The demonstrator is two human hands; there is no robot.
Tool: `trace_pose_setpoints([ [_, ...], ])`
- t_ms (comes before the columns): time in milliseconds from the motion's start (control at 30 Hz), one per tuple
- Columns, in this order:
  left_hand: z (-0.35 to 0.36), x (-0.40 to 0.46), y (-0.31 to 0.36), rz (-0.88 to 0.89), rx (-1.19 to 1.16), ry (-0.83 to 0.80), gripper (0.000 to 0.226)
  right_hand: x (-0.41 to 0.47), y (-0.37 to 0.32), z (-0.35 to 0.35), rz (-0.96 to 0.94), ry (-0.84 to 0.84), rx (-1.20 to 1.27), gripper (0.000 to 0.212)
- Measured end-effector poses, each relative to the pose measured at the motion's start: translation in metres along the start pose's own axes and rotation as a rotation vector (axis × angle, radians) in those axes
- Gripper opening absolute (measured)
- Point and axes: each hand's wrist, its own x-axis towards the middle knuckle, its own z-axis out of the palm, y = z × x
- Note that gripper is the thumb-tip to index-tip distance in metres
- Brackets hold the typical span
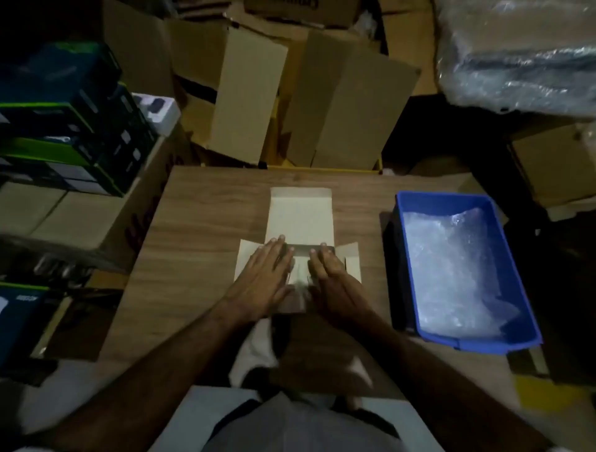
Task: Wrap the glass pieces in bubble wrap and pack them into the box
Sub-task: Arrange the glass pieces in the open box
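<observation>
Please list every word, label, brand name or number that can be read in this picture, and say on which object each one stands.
No text can be read with certainty.
Cardboard box at the top edge: dark print, cut off and blurred.
Large carton left of the table: reddish letters, too dark and slanted to read.
Stacked dark retail boxes: small labels, too blurred.
Small white box under the hands: no print visible.

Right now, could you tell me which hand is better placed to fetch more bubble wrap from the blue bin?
The right hand, probably: the blue bin sits on its side, while the left hand is farther away.
</observation>
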Motion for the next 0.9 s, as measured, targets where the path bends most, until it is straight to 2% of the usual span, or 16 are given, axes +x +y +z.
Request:
trace_pose_setpoints([
  [100,0.015,0.008,-0.013,0.008,-0.032,-0.045,0.071,0.006,-0.001,0.013,0.073,-0.003,-0.014,0.066],
  [167,0.022,0.013,-0.019,0.051,0.026,-0.079,0.067,0.012,-0.002,0.020,0.107,-0.140,-0.139,0.066],
  [233,0.026,0.017,-0.023,0.083,0.135,-0.090,0.061,0.020,-0.003,0.024,0.050,-0.248,-0.258,0.068],
  [300,0.024,0.020,-0.023,0.095,0.215,-0.115,0.051,0.026,-0.004,0.025,0.059,-0.270,-0.323,0.068],
  [400,0.026,0.023,-0.022,0.112,0.274,-0.139,0.038,0.030,-0.004,0.031,0.051,-0.233,-0.372,0.054],
  [533,0.026,0.026,-0.017,0.046,0.226,-0.159,0.033,0.034,-0.002,0.034,0.112,-0.184,-0.239,0.050],
  [700,0.028,0.029,-0.013,-0.064,0.072,-0.143,0.036,0.036,0.004,0.034,0.113,-0.194,-0.156,0.060],
  [833,0.023,0.007,-0.006,-0.111,-0.075,-0.103,0.046,0.028,0.003,0.023,0.035,-0.207,-0.105,0.050],
  [900,0.018,-0.004,0.000,-0.129,-0.177,-0.059,0.046,0.020,0.005,0.013,-0.012,-0.148,-0.066,0.041],
])
